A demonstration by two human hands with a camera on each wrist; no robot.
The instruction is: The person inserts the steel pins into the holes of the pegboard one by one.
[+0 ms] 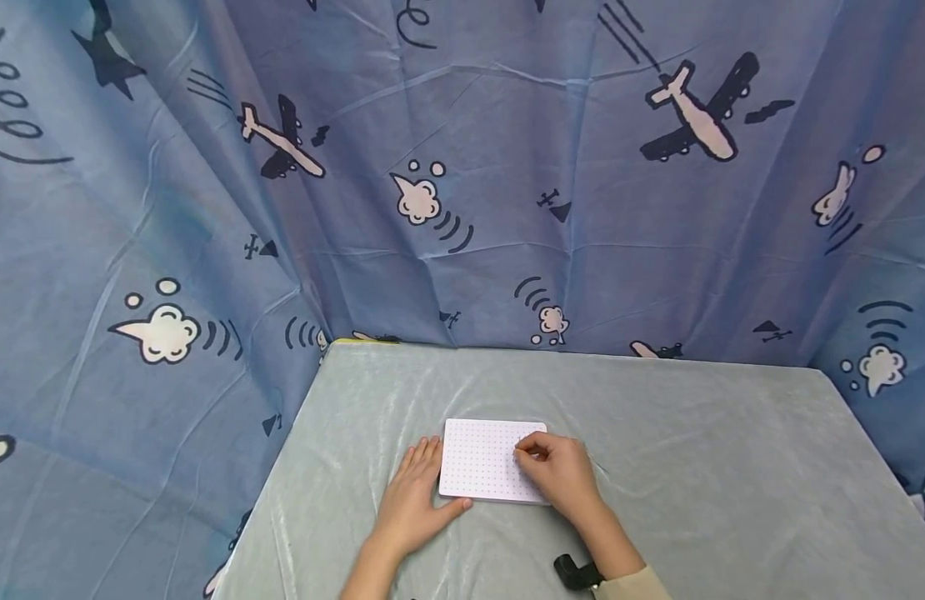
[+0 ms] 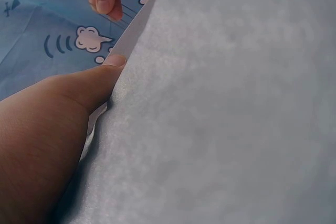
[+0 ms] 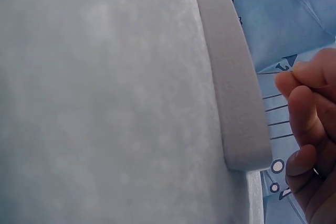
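A white rectangular board (image 1: 481, 462) with a grid of small dots lies on the grey-green cloth. My left hand (image 1: 413, 502) rests with straight fingers along its left edge; the thumb (image 2: 116, 60) touches the front edge. Above the board's right side, my right hand (image 1: 563, 473) pinches something very thin between thumb and index finger. In the right wrist view, a fine needle-like piece (image 3: 273, 72) runs from the fingertips towards the board's side (image 3: 233, 87). Other thin dark lines show below it; whether they are pins or curtain print, I cannot tell.
Grey-green cloth (image 1: 695, 467) covers the table around the board. A blue curtain (image 1: 492, 250) printed with planes and clouds hangs behind and at both sides. A black device (image 1: 575, 573) is by the right wrist, next to a beige sleeve (image 1: 633, 585).
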